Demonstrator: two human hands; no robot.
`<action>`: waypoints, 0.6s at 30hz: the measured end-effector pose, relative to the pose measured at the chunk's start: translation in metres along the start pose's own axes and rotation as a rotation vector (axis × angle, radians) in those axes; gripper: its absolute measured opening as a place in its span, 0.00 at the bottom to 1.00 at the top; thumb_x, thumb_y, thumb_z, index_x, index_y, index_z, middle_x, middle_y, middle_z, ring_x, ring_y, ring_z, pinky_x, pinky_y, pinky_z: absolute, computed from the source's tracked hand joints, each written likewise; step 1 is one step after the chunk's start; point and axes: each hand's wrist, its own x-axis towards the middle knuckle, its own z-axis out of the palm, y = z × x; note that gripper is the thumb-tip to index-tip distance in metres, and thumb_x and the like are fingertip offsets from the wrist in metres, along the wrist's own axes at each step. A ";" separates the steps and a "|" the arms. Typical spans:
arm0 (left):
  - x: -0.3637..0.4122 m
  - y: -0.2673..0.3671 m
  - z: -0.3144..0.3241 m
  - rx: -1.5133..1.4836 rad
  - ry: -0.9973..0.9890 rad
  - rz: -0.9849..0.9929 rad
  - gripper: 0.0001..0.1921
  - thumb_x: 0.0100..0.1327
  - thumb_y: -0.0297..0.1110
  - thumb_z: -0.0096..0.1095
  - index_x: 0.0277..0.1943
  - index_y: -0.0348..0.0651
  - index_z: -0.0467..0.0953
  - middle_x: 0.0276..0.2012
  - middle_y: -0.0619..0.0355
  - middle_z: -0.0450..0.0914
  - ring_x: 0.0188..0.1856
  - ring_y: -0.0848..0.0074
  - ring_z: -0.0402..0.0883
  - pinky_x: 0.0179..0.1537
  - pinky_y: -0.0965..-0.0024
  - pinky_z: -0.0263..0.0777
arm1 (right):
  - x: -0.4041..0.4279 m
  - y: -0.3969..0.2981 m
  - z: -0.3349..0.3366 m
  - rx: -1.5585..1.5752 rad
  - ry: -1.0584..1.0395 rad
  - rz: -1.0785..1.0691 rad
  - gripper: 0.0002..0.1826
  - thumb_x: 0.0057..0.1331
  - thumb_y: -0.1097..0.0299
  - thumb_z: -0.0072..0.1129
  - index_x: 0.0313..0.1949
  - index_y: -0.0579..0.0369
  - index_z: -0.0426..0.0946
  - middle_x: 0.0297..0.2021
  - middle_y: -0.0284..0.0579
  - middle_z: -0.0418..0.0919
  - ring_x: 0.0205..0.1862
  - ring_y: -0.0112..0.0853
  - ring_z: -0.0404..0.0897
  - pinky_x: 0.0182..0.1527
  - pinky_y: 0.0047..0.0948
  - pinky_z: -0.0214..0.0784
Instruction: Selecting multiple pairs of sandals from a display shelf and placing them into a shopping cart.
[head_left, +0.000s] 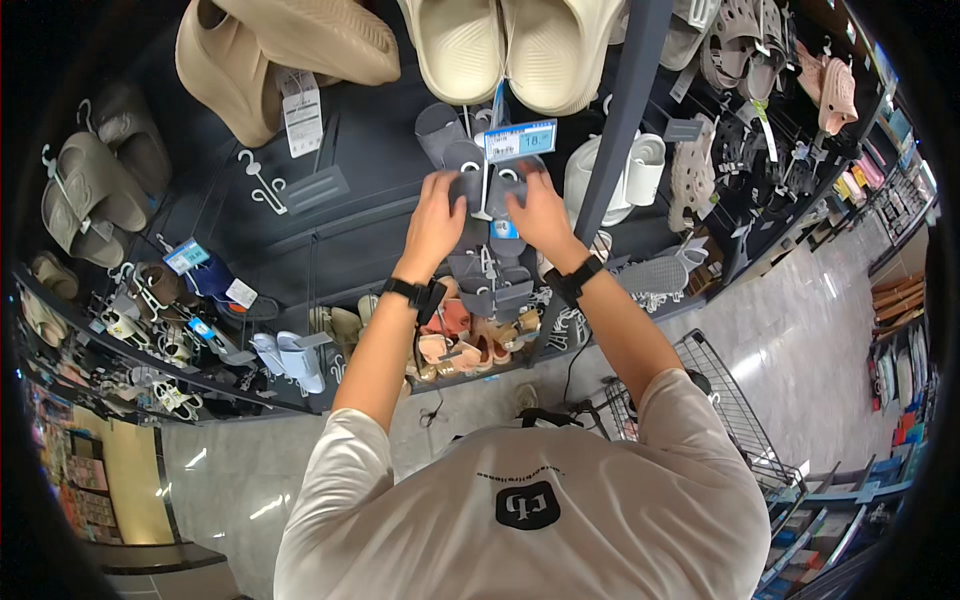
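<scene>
A pair of dark grey slippers (487, 191) hangs on a white plastic hanger (485, 184) on the rack in front of me. At its left side is my left hand (439, 221), with the fingertips by the slipper's edge. My right hand (538, 214) is at the right side, its fingers bent around the other slipper's edge; the fingertips are blurred. Whether either hand grips the slippers is not plain. Just above the hands is a blue and white price tag (520, 141). More grey slippers (491, 289) hang below.
Cream slides (502, 45) and beige slides (262, 67) hang above. An unused white hanger (262, 184) is at left. White slippers (645, 169) hang right of a dark rack post (619, 112). Peach and coral sandals (450, 349) are lower down. A wire shopping cart (731, 405) stands at my right.
</scene>
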 end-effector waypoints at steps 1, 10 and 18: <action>0.012 -0.003 0.004 0.012 0.002 0.001 0.18 0.64 0.29 0.58 0.56 0.37 0.70 0.57 0.47 0.71 0.54 0.47 0.76 0.52 0.54 0.73 | 0.008 0.005 0.007 0.012 0.002 -0.003 0.24 0.63 0.65 0.58 0.57 0.60 0.68 0.55 0.61 0.72 0.51 0.60 0.75 0.52 0.49 0.70; 0.052 -0.034 0.020 0.044 -0.233 -0.048 0.22 0.55 0.34 0.71 0.51 0.38 0.73 0.48 0.46 0.78 0.49 0.51 0.79 0.49 0.58 0.73 | 0.029 0.031 0.015 -0.019 -0.256 0.055 0.19 0.61 0.63 0.63 0.48 0.58 0.74 0.37 0.60 0.82 0.40 0.56 0.81 0.43 0.49 0.74; 0.032 0.006 -0.007 0.006 -0.018 -0.117 0.23 0.53 0.35 0.73 0.50 0.37 0.76 0.36 0.50 0.79 0.30 0.66 0.77 0.34 0.66 0.71 | 0.038 0.007 -0.004 -0.018 -0.197 -0.111 0.16 0.61 0.64 0.63 0.47 0.56 0.78 0.36 0.59 0.82 0.39 0.56 0.80 0.44 0.50 0.72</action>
